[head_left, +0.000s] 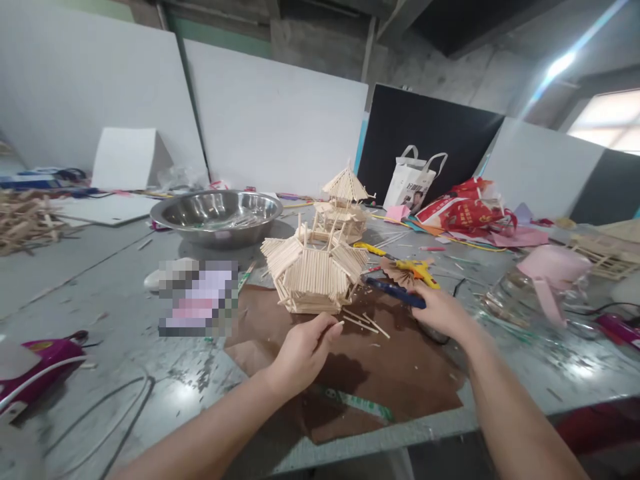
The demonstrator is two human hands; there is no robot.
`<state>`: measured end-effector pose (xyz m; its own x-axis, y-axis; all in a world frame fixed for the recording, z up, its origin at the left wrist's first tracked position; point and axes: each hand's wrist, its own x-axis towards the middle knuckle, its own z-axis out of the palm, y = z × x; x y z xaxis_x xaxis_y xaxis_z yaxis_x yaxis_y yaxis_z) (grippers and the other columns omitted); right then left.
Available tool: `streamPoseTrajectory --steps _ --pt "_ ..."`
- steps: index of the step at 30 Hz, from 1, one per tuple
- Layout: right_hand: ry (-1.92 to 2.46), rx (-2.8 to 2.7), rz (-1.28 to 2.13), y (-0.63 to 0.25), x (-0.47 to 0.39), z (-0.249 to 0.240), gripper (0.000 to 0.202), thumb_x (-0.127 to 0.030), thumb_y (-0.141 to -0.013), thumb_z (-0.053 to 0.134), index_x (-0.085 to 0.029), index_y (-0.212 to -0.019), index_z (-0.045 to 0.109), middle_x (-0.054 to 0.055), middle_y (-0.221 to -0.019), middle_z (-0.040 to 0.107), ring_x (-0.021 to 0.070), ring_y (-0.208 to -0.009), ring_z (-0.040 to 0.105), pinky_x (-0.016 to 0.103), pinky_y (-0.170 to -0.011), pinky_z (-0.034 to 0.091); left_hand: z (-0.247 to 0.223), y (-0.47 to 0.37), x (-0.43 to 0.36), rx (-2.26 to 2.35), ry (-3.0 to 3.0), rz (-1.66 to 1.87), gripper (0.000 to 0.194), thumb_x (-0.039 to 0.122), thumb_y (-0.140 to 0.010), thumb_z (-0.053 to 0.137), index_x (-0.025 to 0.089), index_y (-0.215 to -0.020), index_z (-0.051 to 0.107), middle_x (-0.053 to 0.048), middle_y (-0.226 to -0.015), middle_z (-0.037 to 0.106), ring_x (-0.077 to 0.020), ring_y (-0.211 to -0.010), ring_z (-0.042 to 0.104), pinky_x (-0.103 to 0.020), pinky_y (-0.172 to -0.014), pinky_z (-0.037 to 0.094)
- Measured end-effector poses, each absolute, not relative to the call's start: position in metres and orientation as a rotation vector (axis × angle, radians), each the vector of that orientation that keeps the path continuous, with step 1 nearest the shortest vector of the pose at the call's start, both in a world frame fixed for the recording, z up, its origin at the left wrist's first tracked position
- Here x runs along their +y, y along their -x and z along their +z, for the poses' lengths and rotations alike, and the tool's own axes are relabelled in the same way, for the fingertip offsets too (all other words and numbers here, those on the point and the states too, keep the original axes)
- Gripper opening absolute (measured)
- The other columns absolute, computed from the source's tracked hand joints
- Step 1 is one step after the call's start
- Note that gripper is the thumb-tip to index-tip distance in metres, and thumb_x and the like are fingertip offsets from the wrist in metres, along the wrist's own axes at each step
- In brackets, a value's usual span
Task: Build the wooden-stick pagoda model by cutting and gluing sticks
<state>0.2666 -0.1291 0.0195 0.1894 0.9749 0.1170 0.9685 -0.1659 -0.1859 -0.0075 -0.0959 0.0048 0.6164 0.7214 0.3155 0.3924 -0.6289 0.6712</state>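
Note:
My left hand (306, 353) is closed in a pinch on a short wooden stick (341, 323), just in front of a wooden stick model (320, 273) with slanted roof panels. To the right, my right hand (440, 310) is closed on a dark blue tool (395, 291), whose exact kind I cannot make out. Several loose sticks (367, 323) lie between my hands on a brown sheet (390, 380). Behind the near model stands a wooden pagoda-like piece (346, 200) with a pointed roof.
A steel basin (217, 237) stands at the back left. Yellow tools (420, 272) lie beyond my right hand, near a glass jug with a pink lid (555, 267). At far left is a magenta glue gun (50, 360) with cables.

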Motion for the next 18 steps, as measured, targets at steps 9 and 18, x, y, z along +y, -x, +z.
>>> streamPoseTrajectory --steps 9,18 --pt "1.484 -1.255 0.349 -0.271 -0.164 0.045 0.014 -0.030 -0.064 0.056 -0.020 -0.074 0.055 -0.008 -0.040 0.039 0.0065 -0.034 0.034 0.021 -0.038 0.023 0.008 0.006 -0.105 0.755 -2.426 1.000 0.021 0.026 -0.083 0.034 0.017 -0.068 0.047 0.001 -0.060 0.048 -0.0100 -0.057 0.045 -0.020 -0.054 0.035" --pt "0.877 -1.074 1.022 -0.186 -0.146 0.038 0.014 -0.024 -0.065 0.057 -0.021 -0.078 0.052 -0.008 -0.048 0.040 0.0030 -0.032 0.032 0.018 -0.032 0.019 0.016 0.000 -0.105 0.821 -1.658 1.223 0.027 0.037 -0.085 0.027 0.017 -0.075 0.043 0.003 -0.056 0.050 -0.0088 -0.048 0.048 -0.021 -0.049 0.038"
